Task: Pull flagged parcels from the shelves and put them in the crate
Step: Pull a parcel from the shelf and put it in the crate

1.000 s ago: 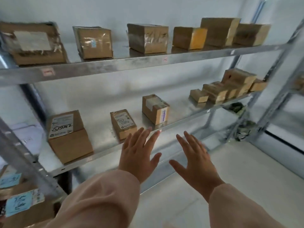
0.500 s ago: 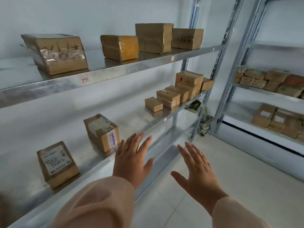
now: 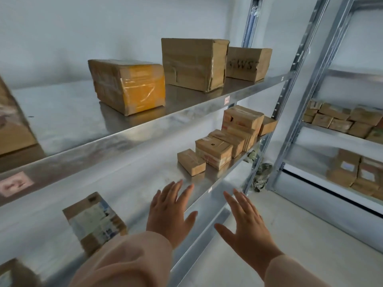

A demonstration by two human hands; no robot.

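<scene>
1. The left hand [image 3: 169,216] is released, fingers straight and spread, grasping nothing; it hovers over the front edge of the middle shelf [image 3: 145,183].
2. The right hand [image 3: 246,226] is equally flat and empty, just in front of that shelf's edge and off it.
3. On the middle shelf, nearest the left hand, lies a labelled parcel [image 3: 95,221], blurred, its printed face turned up and its long axis skewed to the shelf's front edge.
4. Farther along the same shelf sits a small parcel [image 3: 191,162], its long axis running from the back of the shelf toward the front edge, touching a stacked cluster of parcels [image 3: 213,152].
5. Above the middle shelf stand a yellow-taped parcel [image 3: 128,85], a tall parcel [image 3: 193,63] and a hand-lettered parcel [image 3: 247,64].
6. Which parcels carry a flag cannot be told.
</scene>
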